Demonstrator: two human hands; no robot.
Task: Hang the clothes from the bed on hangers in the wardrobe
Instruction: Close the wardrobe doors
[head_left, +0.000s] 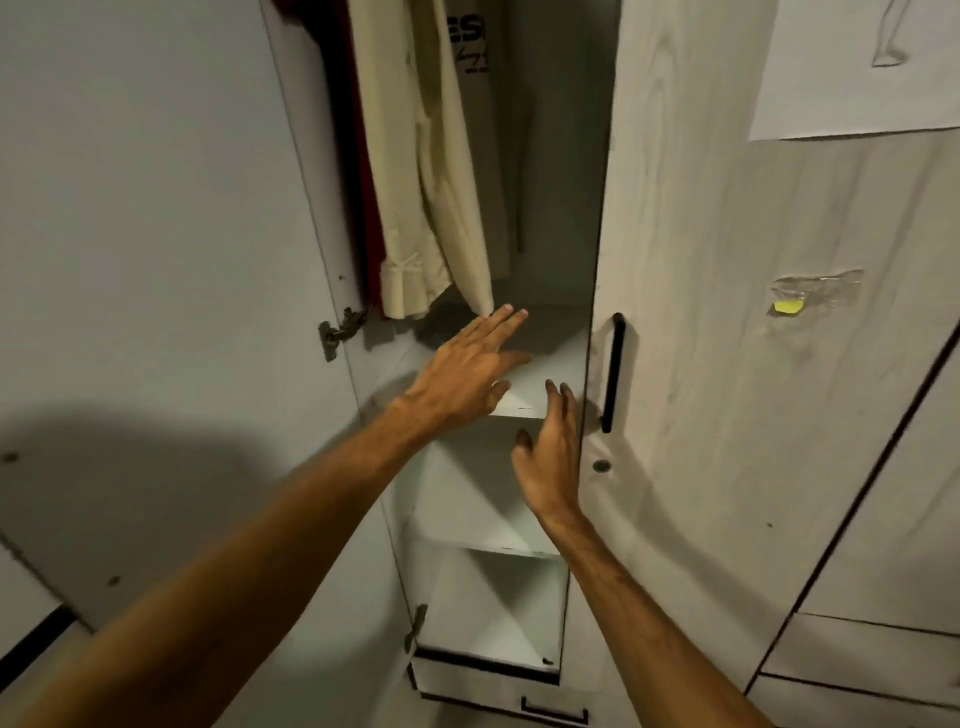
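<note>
A cream shirt (415, 182) hangs inside the open wardrobe (556, 156), its hem just above the top shelf (545, 384); a dark red garment (370, 208) hangs to its left and a printed top (475, 57) behind it; the left hand (467, 369) reaches in with straight fingers, tips at the shirt's hem, its grip open and holding nothing; the right hand (550, 467) hovers by the edge of the right door (701, 312), near the black handle (614, 371), fingers loosely bent, grip empty.
</note>
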